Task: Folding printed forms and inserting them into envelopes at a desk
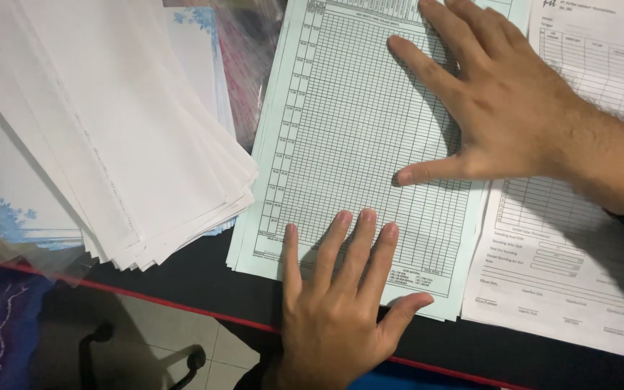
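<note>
A stack of pale green gridded forms [355,130] lies on the dark table [204,278]. My left hand [341,296] rests flat on the stack's near edge, fingers spread and pointing away from me. My right hand [496,108] lies flat on the stack's upper right part, fingers apart, thumb pointing left. Neither hand grips anything.
A fanned pile of blank white sheets [110,123] sits at the left, over blue-patterned paper [16,220] and clear plastic. A stack of white printed forms [579,238] lies at the right. The table's red-trimmed front edge [182,305] runs below, with tiled floor beyond.
</note>
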